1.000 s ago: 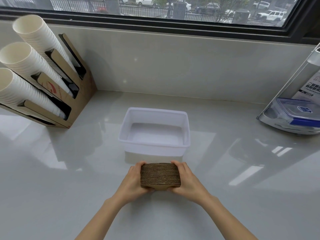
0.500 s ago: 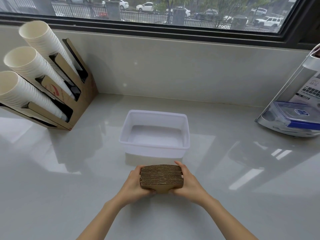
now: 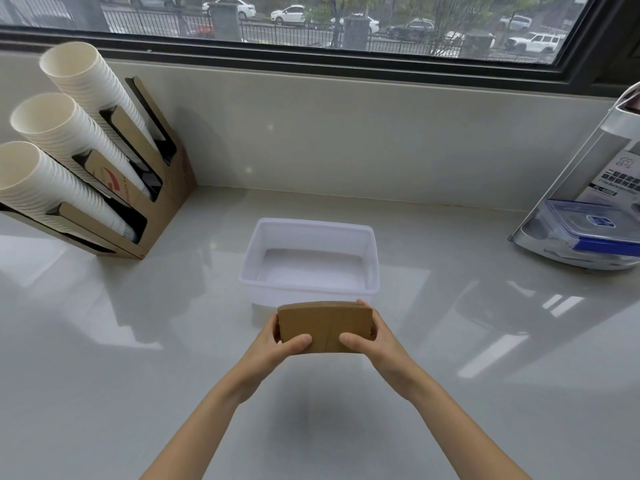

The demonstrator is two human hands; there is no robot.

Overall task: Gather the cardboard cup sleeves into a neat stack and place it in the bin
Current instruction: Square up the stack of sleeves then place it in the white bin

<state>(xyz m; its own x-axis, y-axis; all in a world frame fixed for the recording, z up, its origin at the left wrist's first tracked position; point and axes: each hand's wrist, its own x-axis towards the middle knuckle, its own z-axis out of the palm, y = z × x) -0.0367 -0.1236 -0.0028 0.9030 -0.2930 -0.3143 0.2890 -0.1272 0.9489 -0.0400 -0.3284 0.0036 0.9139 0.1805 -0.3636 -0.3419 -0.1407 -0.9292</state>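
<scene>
Nearest the camera, two bare forearms reach forward over the pale glossy countertop (image 3: 104, 358). The left hand (image 3: 266, 344) and right hand (image 3: 375, 342) each clasp one end of the stack of cardboard cup sleeves (image 3: 323, 325), thumbs pressed on its flat brown face and fingers wrapped behind. The stack is gathered flush, its top edge level, and is held just in front of the bin (image 3: 309, 258), with its upper edge overlapping the bin's near rim in view; whether it touches the rim cannot be told.

The bin is a white, translucent rectangular tub, open on top with nothing inside. To the left and right of the bin the counter is bare. Farther left of the bin stands a brown cup dispenser (image 3: 162, 202) with three slanted rows of white paper cups (image 3: 52, 133). Far right of the bin sits a clear container with a blue-trimmed lid (image 3: 588, 230). Behind the bin rises a low wall below a window (image 3: 311, 26).
</scene>
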